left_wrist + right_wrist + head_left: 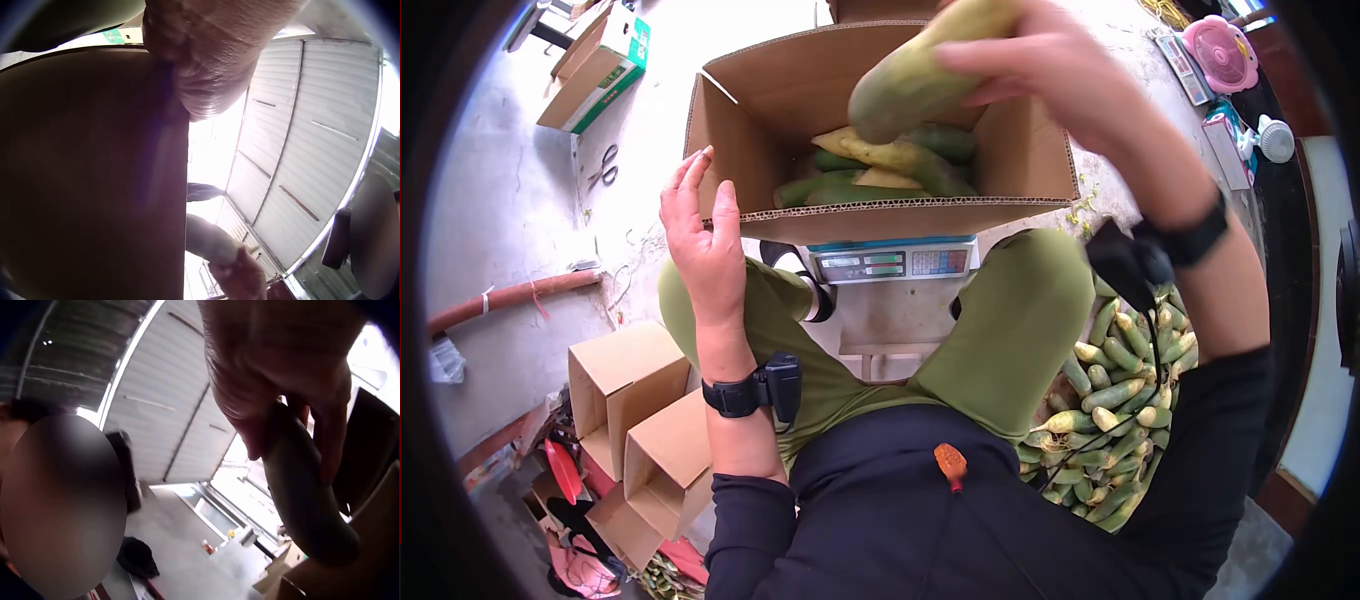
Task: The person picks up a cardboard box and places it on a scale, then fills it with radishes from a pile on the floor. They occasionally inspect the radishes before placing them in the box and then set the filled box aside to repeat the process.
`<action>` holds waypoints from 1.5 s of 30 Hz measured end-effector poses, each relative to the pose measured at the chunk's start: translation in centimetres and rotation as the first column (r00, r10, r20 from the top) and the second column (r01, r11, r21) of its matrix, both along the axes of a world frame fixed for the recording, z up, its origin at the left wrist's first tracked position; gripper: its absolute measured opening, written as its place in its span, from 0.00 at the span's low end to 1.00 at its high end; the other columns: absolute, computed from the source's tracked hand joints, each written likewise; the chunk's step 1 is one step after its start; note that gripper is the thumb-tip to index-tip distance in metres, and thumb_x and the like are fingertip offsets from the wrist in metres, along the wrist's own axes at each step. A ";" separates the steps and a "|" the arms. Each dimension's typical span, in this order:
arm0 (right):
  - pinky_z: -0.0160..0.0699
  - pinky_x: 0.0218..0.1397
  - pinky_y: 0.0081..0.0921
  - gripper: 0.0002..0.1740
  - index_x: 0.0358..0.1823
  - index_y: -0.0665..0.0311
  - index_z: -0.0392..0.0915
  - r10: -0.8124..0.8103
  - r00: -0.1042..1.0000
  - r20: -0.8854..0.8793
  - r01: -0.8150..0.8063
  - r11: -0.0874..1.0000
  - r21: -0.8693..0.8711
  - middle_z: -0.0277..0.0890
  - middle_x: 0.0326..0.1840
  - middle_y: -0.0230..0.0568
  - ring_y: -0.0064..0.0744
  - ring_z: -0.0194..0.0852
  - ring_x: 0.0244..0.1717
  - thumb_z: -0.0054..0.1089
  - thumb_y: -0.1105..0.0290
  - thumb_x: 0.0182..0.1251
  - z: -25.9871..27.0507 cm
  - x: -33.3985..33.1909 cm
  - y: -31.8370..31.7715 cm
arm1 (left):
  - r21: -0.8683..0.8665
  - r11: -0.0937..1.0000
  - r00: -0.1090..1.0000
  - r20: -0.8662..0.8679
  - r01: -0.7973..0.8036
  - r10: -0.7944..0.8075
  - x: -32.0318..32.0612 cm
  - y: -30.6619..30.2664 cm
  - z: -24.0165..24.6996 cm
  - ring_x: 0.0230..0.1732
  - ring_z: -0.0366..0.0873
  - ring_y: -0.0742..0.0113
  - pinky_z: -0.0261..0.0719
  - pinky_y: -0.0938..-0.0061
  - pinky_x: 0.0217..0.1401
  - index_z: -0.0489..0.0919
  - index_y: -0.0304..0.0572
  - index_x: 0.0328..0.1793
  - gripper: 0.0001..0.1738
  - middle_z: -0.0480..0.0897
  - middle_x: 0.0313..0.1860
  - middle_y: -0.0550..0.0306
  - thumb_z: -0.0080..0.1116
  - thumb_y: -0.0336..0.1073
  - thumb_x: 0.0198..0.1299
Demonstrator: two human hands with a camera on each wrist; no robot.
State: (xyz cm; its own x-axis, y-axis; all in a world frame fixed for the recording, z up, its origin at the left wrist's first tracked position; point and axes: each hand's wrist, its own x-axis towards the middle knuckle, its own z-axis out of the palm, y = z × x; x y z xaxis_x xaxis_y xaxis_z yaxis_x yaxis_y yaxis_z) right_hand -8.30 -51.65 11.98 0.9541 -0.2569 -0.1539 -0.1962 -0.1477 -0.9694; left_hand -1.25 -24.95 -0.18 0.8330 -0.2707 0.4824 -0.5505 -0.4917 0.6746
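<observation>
My right hand (1060,75) holds a large green radish (910,85) above a cardboard box (920,218), with thumb and fingers on either side of it. The right wrist view shows the same radish (306,494) hanging obliquely from the fingers, near the box flaps. Several pale-tipped green radishes (915,162) lie inside the box. At the box's near left corner, my left hand (705,245) has its fingers extended upward, the palm side by the cardboard. In the left wrist view, this hand (219,50) is against the dark box wall (94,175).
Under the box, between the knees, stands a digital scale (890,262). A heap of green radishes (1115,395) is on the right. Open cardboard boxes (625,375) stand at the lower left, and scissors (605,165) lie on the floor. A pink fan (1220,55) stands far right.
</observation>
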 end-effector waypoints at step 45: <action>0.73 0.51 0.31 0.23 0.50 0.65 0.73 -0.478 0.582 -0.658 0.152 0.859 -0.489 0.78 0.44 0.44 0.35 0.76 0.47 0.66 0.68 0.53 -54.6 -47.8 -13.6 | 0.026 0.990 0.983 0.121 -0.141 0.137 -0.7 0.3 -0.7 0.59 0.70 0.64 0.64 0.72 0.64 0.76 0.40 0.56 0.17 0.74 0.55 0.55 0.58 0.33 0.61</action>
